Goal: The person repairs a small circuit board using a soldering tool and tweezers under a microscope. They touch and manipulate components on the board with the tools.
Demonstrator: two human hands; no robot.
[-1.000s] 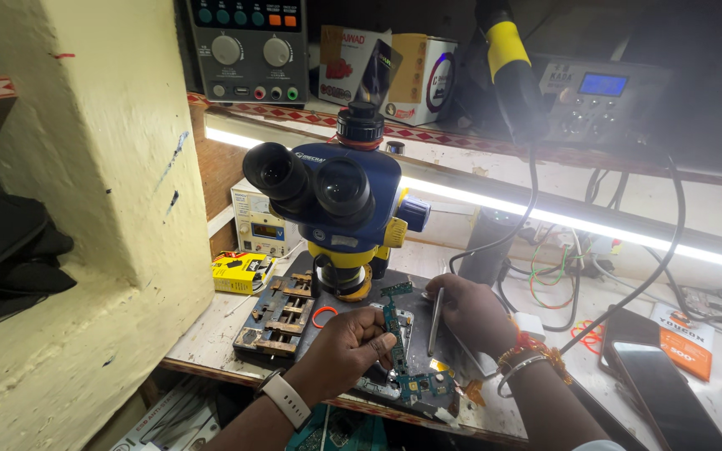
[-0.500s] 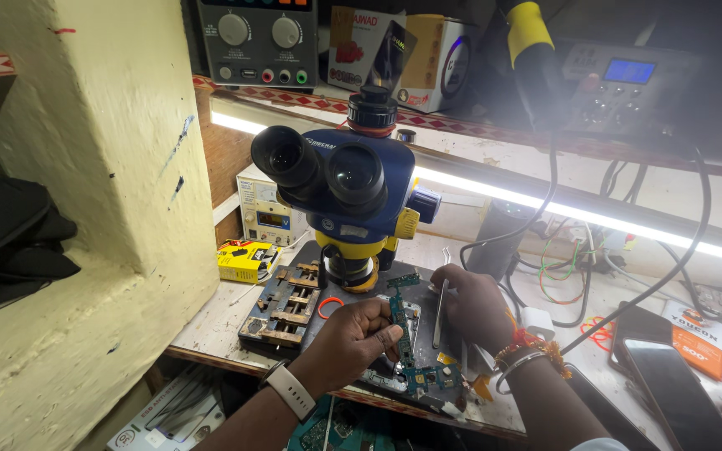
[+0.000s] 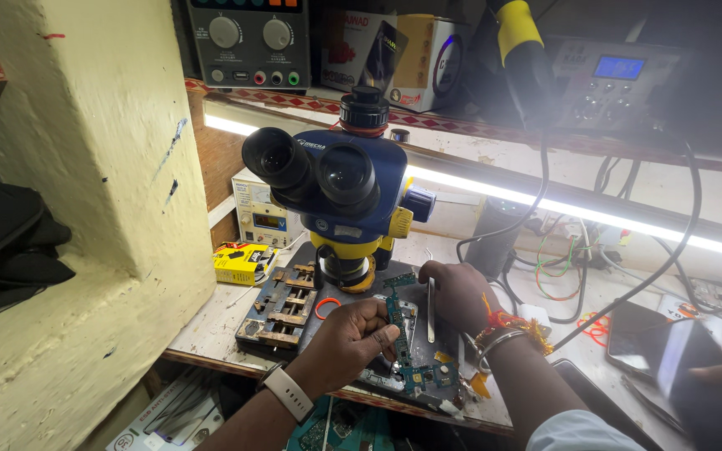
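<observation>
A person's two hands work beneath a blue and yellow stereo microscope (image 3: 353,188) on a cluttered repair worktop (image 3: 211,330). The left hand (image 3: 348,338), a pale watch on its wrist, is curled around the long green circuit board (image 3: 398,334), pinching it near its upper end; the board runs from just under the microscope's lens down toward the worktop's near edge at 6 o'clock. The right hand (image 3: 460,292), at 3 o'clock of the board and wearing red thread and a metal bangle, grasps slim metal tweezers (image 3: 430,309), which point down alongside the board.

A metal board-holding jig (image 3: 287,307) lies at 9 o'clock of the left hand, an orange ring (image 3: 326,307) between them. A small yellow box (image 3: 244,263) sits at 10 o'clock. Black cables (image 3: 545,242) trail from the shelf at 2 o'clock, and a dark phone (image 3: 670,355) rests at 3 o'clock.

The risk, judging from this view: the board is held by fingers alone, outside the jig, so a slip of the tweezers could scrape its components. The loose cables close to the right wrist could snag and jolt the hand.
</observation>
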